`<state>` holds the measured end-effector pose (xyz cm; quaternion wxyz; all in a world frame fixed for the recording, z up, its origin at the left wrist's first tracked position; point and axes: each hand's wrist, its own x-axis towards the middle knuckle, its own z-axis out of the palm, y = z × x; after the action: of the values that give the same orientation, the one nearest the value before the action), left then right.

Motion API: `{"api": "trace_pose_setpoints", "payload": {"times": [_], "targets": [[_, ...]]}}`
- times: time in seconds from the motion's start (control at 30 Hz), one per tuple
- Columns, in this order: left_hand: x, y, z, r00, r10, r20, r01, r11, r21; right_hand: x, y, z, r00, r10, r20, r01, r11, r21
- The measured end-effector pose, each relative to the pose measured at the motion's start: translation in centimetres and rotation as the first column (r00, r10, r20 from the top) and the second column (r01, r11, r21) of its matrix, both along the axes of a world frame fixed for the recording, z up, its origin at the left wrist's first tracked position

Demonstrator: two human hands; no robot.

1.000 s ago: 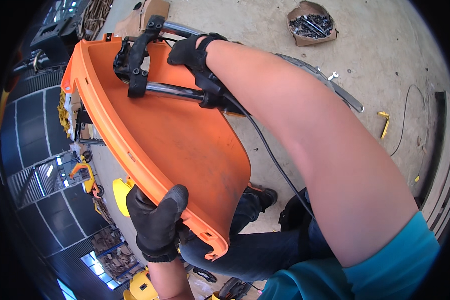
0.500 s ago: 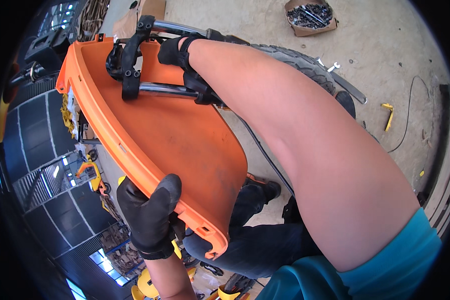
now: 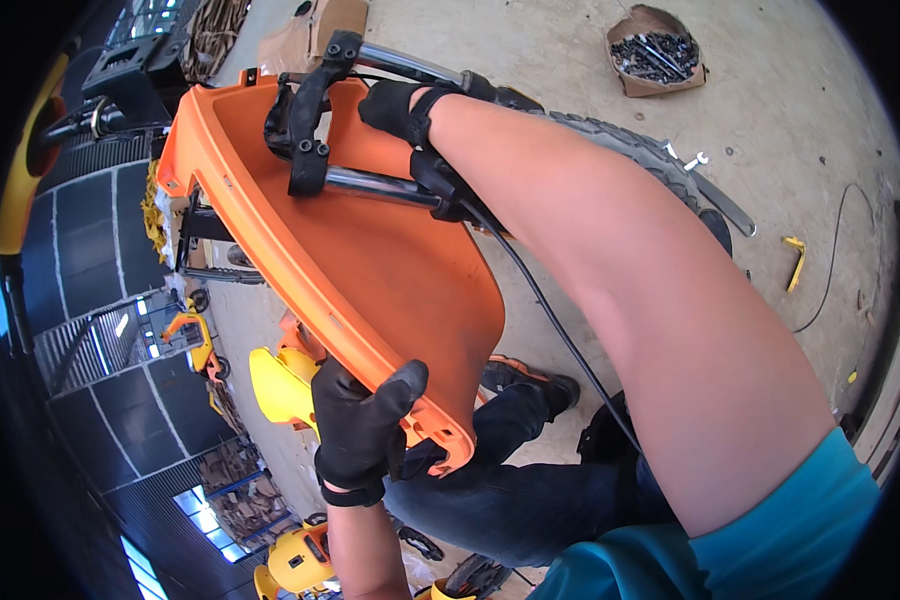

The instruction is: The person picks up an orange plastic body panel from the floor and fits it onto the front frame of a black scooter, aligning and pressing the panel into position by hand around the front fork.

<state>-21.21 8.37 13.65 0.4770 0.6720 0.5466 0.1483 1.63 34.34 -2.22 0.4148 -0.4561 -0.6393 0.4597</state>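
Note:
A curved orange plastic body panel [image 3: 390, 270] stands tilted beside the front fork [image 3: 380, 185] of a two-wheeler, partly behind the fork's black clamp and silver tubes. My left hand [image 3: 360, 420], in a black glove, is closed on the panel's near lower rim, thumb over the edge. Further up, my black-gloved right hand [image 3: 390, 110] reaches between the fork tubes, close to the panel's inner side. Its fingers are hidden, so I cannot tell what they hold. A black cable [image 3: 550, 320] hangs down from the fork below my right forearm.
The fork's tyre [image 3: 620, 145] lies past my right forearm, with wrenches [image 3: 720, 200] on the floor beside it. A cardboard box of metal parts [image 3: 655, 55] sits far right. A yellow bracket [image 3: 794, 262] and yellow body parts [image 3: 285, 385] lie around. My legs [image 3: 510, 490] are below.
The panel, fork and both hands sit further right in view as the view shifts. My left hand, still on the rim, is higher, and the panel's lower end has risen slightly.

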Motion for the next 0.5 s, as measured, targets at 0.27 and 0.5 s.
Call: {"api": "trace_pose_setpoints", "payload": {"times": [0.27,0.5], "targets": [[-0.3,-0.2,-1.2,0.999,0.002,0.048,-0.003,1.0,0.014,-0.6,0.3,0.1,1.0,0.019,-0.013,-0.019,1.0,-0.02],[2.0,-1.3,-2.0,0.984,0.164,0.066,-0.158,0.984,-0.088,-0.2,-0.1,-0.4,0.998,-0.049,0.04,0.05,0.998,-0.036]]}}
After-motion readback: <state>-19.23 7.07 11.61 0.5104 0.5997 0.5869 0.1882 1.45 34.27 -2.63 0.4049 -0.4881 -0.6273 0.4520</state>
